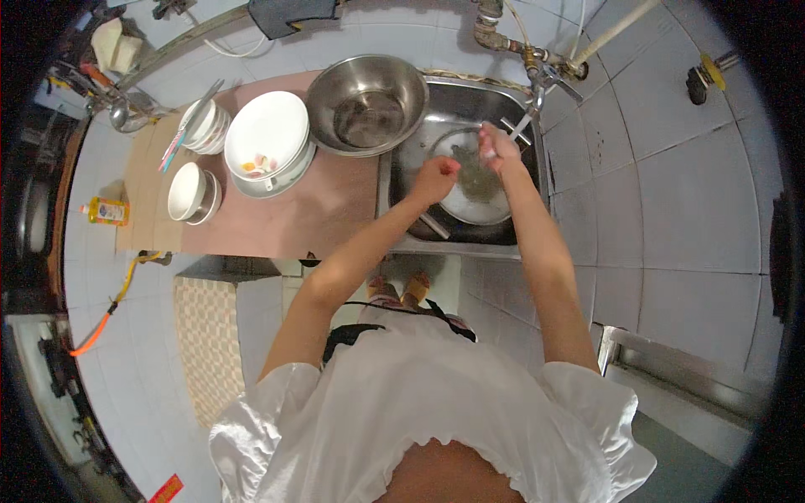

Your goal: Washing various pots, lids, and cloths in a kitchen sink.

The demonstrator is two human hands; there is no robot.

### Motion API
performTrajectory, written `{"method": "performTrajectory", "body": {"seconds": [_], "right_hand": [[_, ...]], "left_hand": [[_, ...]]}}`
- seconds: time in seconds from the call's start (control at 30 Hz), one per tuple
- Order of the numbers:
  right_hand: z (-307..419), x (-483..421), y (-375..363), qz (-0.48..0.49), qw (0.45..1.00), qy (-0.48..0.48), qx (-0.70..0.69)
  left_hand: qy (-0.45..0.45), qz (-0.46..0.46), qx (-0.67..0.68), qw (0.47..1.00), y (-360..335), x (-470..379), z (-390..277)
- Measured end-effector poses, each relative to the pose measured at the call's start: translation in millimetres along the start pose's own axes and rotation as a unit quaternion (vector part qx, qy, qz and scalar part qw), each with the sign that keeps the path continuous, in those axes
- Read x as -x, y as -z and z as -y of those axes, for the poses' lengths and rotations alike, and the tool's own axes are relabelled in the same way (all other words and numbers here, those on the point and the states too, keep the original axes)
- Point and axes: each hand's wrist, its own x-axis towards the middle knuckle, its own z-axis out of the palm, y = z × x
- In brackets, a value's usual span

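Note:
Both hands are over the stainless steel sink [412, 135]. Water runs from the metal tap [539, 94] beside my right hand [499, 148], whose fingers look slightly curled; whether anything is in them is not clear. My left hand [437, 179] has curled fingers above the left side of a round basin [481, 214] in the sink; what lies inside those fingers is hidden. The basin holds water and something greenish, perhaps a cloth or scourer. A metal bar [434, 225] shows under my left wrist.
A large stainless steel bowl [368, 119] overlaps the sink's left edge. Stacked white plates [267, 132], bowls [187, 192] and more bowls [207, 135] with chopsticks [188, 129] across them stand on the counter [277, 229]. A yellow bottle [108, 211] is farther left. Pipes [494, 38] run along the wall.

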Motion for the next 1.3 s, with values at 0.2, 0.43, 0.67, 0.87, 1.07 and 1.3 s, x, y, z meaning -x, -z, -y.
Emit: {"method": "performTrajectory", "body": {"seconds": [0.2,0.43,0.67,0.87,1.07,1.3], "right_hand": [[-21,27,-22,-0.171,0.980,0.054,0.082],[-22,44,-36,-0.215,0.974,0.075,-0.004],[-8,31,-36,-0.294,0.940,0.144,0.092],[-38,58,-12,-0.239,0.959,0.143,0.054],[8,92,-184,-0.045,0.984,0.076,0.154],[-9,9,-337,0.182,0.947,0.065,0.255]], "left_hand": [[0.059,0.040,0.038,0.997,13,19,5],[0.073,0.093,0.064,0.991,38,37,-1],[0.084,0.115,0.054,0.988,67,53,4],[0.056,0.155,0.046,0.985,91,78,-11],[0.092,0.176,0.096,0.975,112,106,-2],[0.107,0.145,0.107,0.978,136,127,-3]]}}
